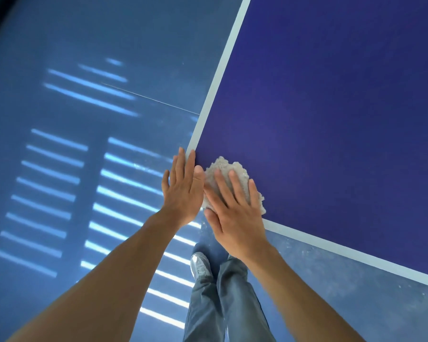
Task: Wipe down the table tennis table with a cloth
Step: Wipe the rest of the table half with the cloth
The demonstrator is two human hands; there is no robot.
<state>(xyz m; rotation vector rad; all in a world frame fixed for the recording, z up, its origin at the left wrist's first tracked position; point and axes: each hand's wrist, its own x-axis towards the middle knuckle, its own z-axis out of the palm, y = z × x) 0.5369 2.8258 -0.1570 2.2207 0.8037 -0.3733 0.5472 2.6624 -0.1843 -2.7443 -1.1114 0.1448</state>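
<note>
The table tennis table has a dark blue top with a white border line and fills the right side of the view. Its near corner lies under my hands. A crumpled beige cloth sits on that corner. My right hand presses flat on the cloth with straight, spread fingers. My left hand lies flat with straight fingers along the table's left edge, right beside the cloth.
Blue floor with bright striped patches of sunlight spreads to the left and below the table. My legs in grey trousers and a light shoe stand at the table's corner.
</note>
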